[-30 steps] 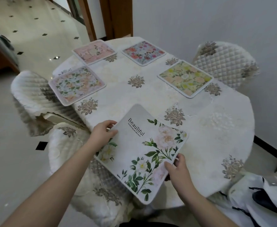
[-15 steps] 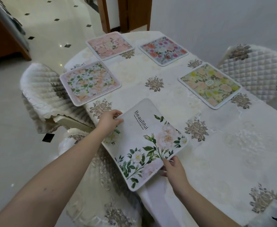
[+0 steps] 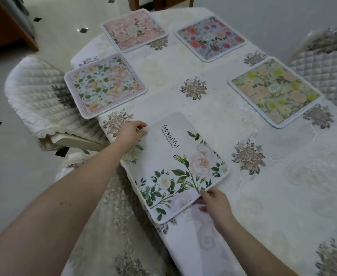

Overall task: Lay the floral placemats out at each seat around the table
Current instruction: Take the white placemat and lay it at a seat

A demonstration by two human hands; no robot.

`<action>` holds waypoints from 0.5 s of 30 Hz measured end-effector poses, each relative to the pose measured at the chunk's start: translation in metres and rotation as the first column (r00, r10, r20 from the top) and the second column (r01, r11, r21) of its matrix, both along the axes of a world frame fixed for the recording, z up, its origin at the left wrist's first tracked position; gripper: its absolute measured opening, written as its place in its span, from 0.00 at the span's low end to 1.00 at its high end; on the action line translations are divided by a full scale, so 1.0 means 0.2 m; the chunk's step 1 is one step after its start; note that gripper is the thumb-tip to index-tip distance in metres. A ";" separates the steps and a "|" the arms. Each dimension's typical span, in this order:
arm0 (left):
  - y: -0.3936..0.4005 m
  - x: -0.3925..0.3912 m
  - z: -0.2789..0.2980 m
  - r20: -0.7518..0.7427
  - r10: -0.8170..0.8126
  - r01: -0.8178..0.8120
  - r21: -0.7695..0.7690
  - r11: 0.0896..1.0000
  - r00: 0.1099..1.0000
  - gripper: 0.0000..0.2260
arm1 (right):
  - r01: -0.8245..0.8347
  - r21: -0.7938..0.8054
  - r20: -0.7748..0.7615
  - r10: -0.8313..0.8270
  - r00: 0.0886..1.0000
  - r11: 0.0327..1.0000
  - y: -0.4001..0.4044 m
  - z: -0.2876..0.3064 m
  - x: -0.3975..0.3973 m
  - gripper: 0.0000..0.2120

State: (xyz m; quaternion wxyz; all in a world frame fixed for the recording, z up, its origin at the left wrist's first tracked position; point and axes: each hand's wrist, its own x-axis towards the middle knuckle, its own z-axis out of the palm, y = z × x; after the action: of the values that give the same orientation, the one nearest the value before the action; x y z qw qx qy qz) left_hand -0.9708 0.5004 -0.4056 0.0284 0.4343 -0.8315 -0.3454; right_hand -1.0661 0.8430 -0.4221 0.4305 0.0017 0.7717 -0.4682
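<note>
White "Beautiful" placemat at the near edge of a cloth-covered tabletop.

The tabletop (image 3: 213, 120) wears cream embroidered cloth with taupe rosettes; quilted chairs (image 3: 38, 98) flank it. Four rounded-square floral placemats (image 3: 106, 85) lie flat farther in. The white placemat (image 3: 175, 166), printed "Beautiful" above peonies, overhangs the edge, pinched at opposite sides by the left hand (image 3: 131, 134) and the right hand (image 3: 215, 204).
</note>
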 end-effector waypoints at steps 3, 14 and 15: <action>0.00 0.00 -0.03 0.016 0.025 -0.025 -0.019 1.000 1.000 0.12 | -0.063 0.047 -0.052 0.066 0.996 0.997 0.00 -0.01 -0.02 0.09; 0.41 0.02 -0.11 -0.080 0.104 -0.116 -0.167 0.979 0.991 0.21 | -0.357 0.333 -0.538 0.487 0.688 0.872 -0.05 0.02 -0.12 0.20; 0.51 0.03 -0.12 -0.076 0.086 -0.099 -0.190 0.977 0.993 0.21 | -0.395 0.290 -0.575 0.489 0.656 0.872 -0.08 0.02 -0.12 0.16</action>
State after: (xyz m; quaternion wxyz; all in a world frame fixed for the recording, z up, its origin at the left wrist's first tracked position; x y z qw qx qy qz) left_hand -0.9644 0.6020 -0.4295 0.1145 0.4560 -0.8384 -0.2758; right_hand -1.0898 0.8262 -0.4179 0.2455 -0.3136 0.8776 -0.2668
